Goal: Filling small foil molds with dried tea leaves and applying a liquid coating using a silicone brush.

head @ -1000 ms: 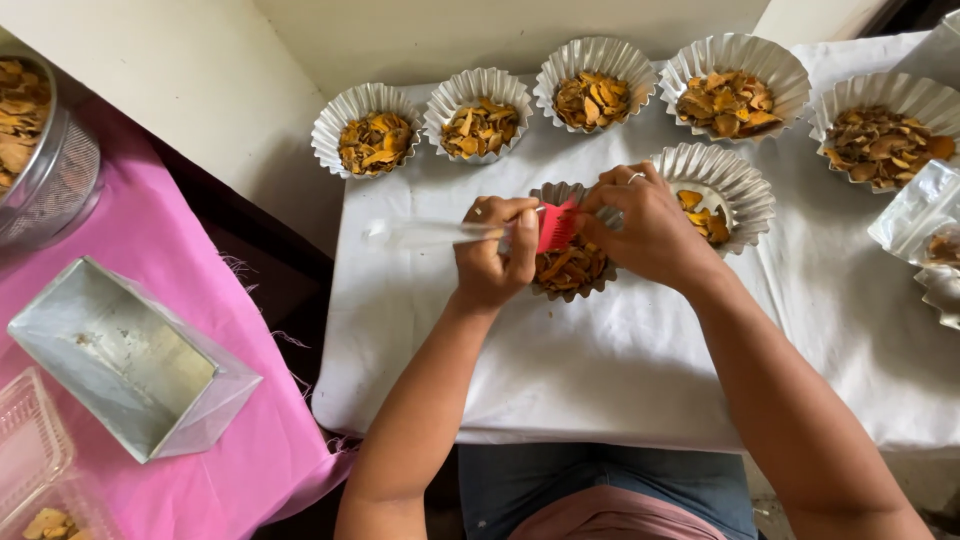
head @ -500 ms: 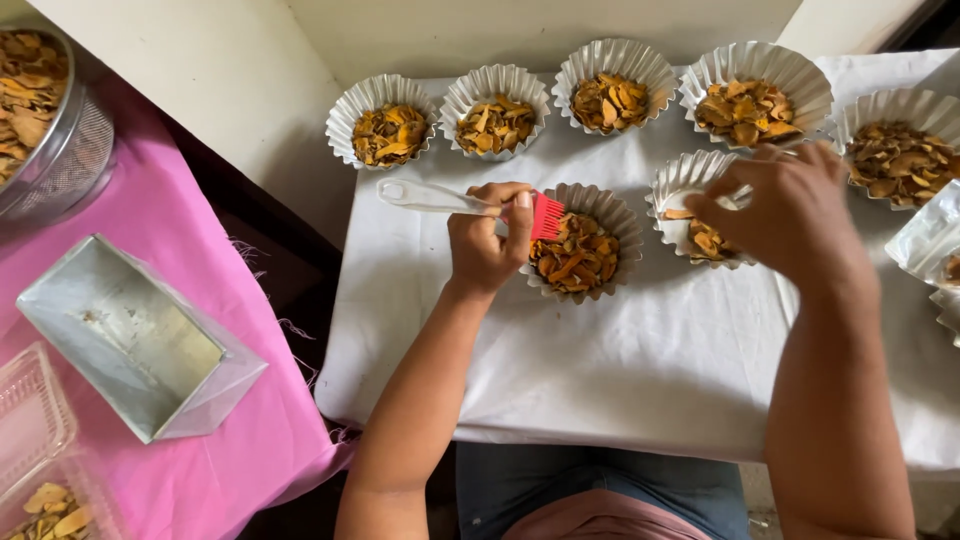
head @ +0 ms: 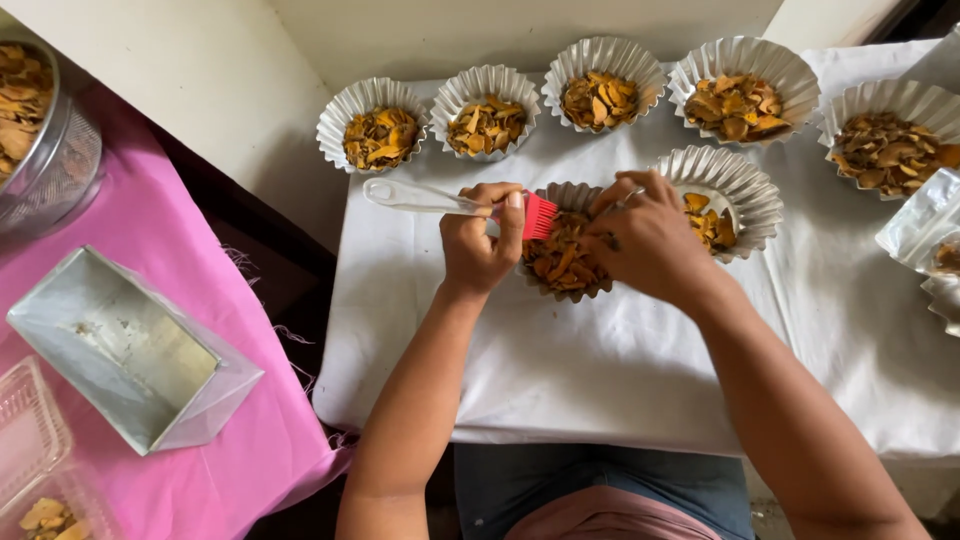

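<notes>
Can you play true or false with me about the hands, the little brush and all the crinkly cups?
1. The left hand holds a brush with red bristles. True.
2. The brush handle is black. False: it is clear, see-through plastic.
3. The right hand rests over the nearest foil cup of orange chips. True.
4. The foil cups stand on the pink cloth. False: they stand on the white cloth.
5. A shiny metal tin lies on the pink cloth. True.
</notes>
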